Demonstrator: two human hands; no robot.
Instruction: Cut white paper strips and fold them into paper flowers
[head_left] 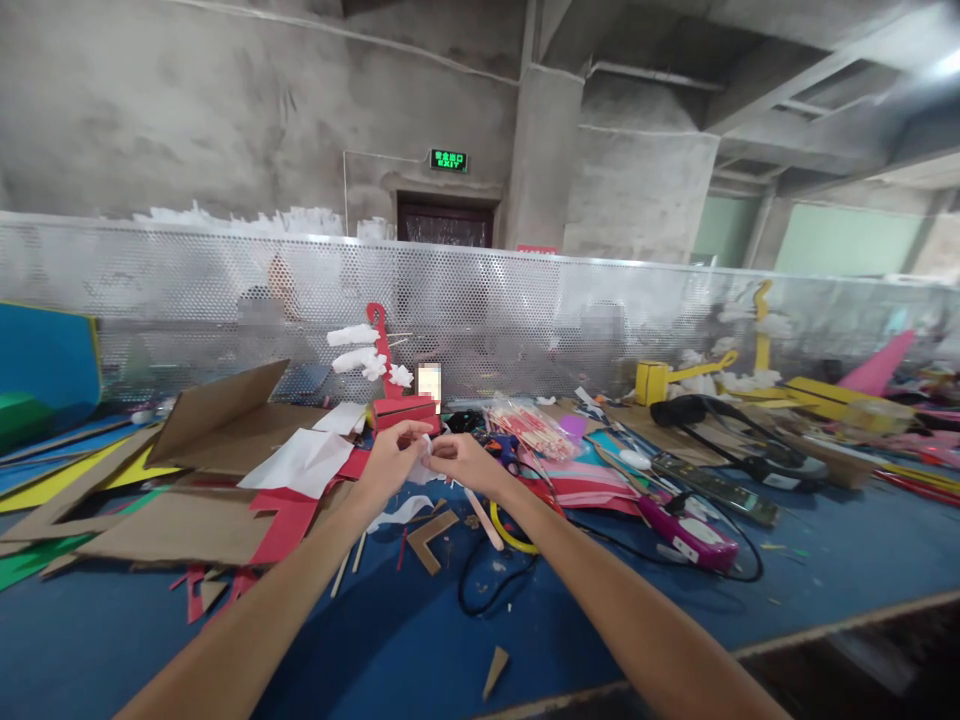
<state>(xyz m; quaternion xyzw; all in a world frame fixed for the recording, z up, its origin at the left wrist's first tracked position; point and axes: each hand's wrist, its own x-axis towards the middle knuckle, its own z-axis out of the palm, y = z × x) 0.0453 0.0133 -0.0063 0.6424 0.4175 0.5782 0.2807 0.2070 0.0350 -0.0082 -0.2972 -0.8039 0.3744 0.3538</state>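
White scrap [426, 446], one, pinched narrowly by my left hand [394, 456] and right hand [466, 462]; I favour light, even pressure.

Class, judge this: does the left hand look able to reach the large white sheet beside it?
Probably yes: the large white sheet lies uncovered near the left hand, though that hand seems busy pinching a small white piece.
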